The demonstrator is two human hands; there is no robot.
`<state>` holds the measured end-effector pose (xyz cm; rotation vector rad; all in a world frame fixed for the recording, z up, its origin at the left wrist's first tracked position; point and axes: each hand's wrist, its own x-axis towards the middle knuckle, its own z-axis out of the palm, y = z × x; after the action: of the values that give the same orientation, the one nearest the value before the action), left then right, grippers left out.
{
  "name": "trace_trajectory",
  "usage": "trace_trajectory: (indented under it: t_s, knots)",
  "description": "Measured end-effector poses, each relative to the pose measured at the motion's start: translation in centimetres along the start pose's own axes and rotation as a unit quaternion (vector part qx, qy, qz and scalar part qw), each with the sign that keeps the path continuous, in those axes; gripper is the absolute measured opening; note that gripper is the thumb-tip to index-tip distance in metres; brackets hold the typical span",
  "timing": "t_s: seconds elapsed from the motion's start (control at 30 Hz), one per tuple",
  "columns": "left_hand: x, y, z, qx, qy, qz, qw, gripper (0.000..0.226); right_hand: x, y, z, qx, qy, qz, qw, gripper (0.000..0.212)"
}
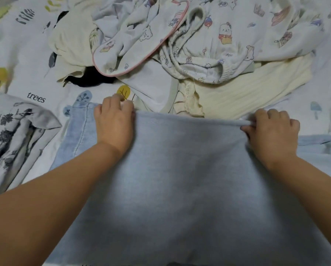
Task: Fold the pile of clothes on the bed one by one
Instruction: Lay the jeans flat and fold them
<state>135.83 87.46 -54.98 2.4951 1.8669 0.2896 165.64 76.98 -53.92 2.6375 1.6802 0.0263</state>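
Observation:
A pair of light blue jeans [180, 179] is stretched across the bed in front of me, its far folded edge running between my hands. My left hand [113, 120] grips that edge at its left end, fingers curled over the cloth. My right hand [272, 129] pinches the same edge at its right end. Behind the jeans lies the pile of clothes [180, 41]: cartoon-print pyjamas, a pink-trimmed piece [134, 52], a cream ribbed garment [247, 89] and something black [91, 77].
The bed sheet [26, 54] is white with tree and leaf prints. A folded grey floral-print garment [13, 135] lies at the left, beside the jeans. More light blue denim [322, 148] shows at the right edge.

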Motion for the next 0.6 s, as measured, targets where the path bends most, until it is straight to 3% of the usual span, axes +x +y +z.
trace_trajectory:
  t_s: [0.07,0.17,0.27,0.33,0.43,0.5,0.6]
  knots:
    - [-0.9,0.7,-0.2,-0.033,0.021,-0.034,0.999,0.041,-0.7,-1.1,-0.4,0.054,0.024,0.059,0.996,0.043]
    - [-4.1,0.6,-0.1,-0.017,-0.056,0.024,0.998,0.063,-4.0,-2.7,-0.1,0.085,0.043,0.007,0.995,0.057]
    - [-7.1,-1.7,0.3,0.039,-0.19,0.043,0.98,0.08,-7.8,-2.5,0.5,0.0,-0.115,-0.06,0.992,0.073]
    - [-8.2,-3.5,0.5,0.025,-0.206,0.024,0.978,0.088,-9.2,-1.3,1.1,-0.052,-0.199,-0.084,0.975,0.093]
    - [-9.0,-4.7,-0.3,0.014,-0.21,0.014,0.977,0.093,-9.8,-1.2,0.4,-0.064,-0.222,-0.062,0.971,0.075]
    - [-9.4,-5.2,-1.1,0.021,-0.194,-0.01,0.981,0.078,-9.9,-1.9,-0.5,-0.055,-0.228,-0.065,0.97,0.065]
    - [-10.0,-6.7,-2.4,0.019,-0.13,-0.118,0.984,0.064,-10.4,-2.8,-2.0,0.001,-0.218,-0.117,0.969,0.059]
